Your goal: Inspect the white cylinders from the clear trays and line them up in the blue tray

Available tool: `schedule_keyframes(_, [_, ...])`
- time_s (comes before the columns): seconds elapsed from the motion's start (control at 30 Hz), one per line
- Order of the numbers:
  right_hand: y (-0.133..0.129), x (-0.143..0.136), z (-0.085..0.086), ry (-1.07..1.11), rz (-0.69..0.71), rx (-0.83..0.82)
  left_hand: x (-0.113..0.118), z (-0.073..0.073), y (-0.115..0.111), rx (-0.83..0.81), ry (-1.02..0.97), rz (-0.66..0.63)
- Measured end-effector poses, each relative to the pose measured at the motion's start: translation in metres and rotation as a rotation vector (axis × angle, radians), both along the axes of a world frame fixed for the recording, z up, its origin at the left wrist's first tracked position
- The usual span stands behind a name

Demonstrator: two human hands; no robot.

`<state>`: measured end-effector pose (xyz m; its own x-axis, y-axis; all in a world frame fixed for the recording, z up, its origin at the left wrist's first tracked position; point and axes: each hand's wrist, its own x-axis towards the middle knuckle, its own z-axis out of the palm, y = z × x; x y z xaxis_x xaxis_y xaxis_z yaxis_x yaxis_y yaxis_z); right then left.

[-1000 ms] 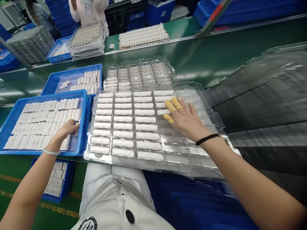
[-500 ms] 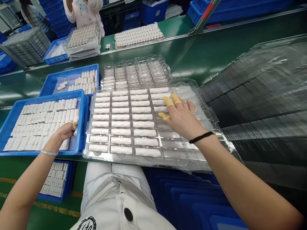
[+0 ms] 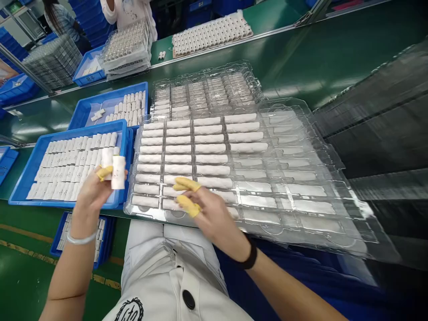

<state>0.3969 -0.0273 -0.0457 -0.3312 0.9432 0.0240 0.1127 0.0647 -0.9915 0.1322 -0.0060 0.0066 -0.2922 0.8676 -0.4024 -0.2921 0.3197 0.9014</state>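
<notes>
My left hand (image 3: 92,189), with a yellow finger cot, is raised at the right side of a blue bin and grips short white rolls (image 3: 118,173), at least two side by side. Rows of similar rolls fill most of that blue bin (image 3: 78,206). My right hand (image 3: 209,218), also in yellow finger cots, hovers over the lower middle of a clear plastic tray (image 3: 284,154). Its thumb and fingers are apart, and I see nothing between them. Long white pieces (image 3: 210,148) fill the tray's left three columns and the top few slots of the fourth.
Behind stands another blue bin (image 3: 78,104) with fewer rolls. A second clear tray (image 3: 252,82) holding pieces lies beyond the first. Dark stacked sheets (image 3: 377,120) rise at the right. Across the green bench (image 3: 294,58), a person (image 3: 130,11) stands behind stacked trays.
My left hand has lifted rolls up out of the blue bin. My right hand has moved left and nearer to me, away from the fourth column. The view has shifted a little.
</notes>
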Motion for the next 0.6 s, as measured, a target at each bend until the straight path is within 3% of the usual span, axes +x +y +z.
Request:
schedule_keyframes(0.13, [-0.008, -0.035, -0.001, 0.317, 0.094, -0.277, 0.068, -0.011, -0.024, 0.031, -0.046, -0.158])
schedule_keyframes(0.23, [-0.007, -0.037, -0.004, 0.277, -0.022, -0.211, 0.096, -0.029, -0.040, 0.204, 0.098, -0.201])
schedule_keyframes(0.4, [-0.010, -0.011, -0.010, 0.015, -0.162, 0.166, 0.095, -0.046, -0.049, 0.511, 0.452, -0.396])
schedule_keyframes(0.5, [-0.014, -0.002, -0.013, -0.078, -0.261, 0.393, 0.088, -0.048, -0.048, 0.626, 0.510, -0.517])
schedule_keyframes(0.6, [-0.017, -0.001, -0.017, -0.154, -0.315, 0.531, 0.087, -0.049, -0.048, 0.698, 0.552, -0.543])
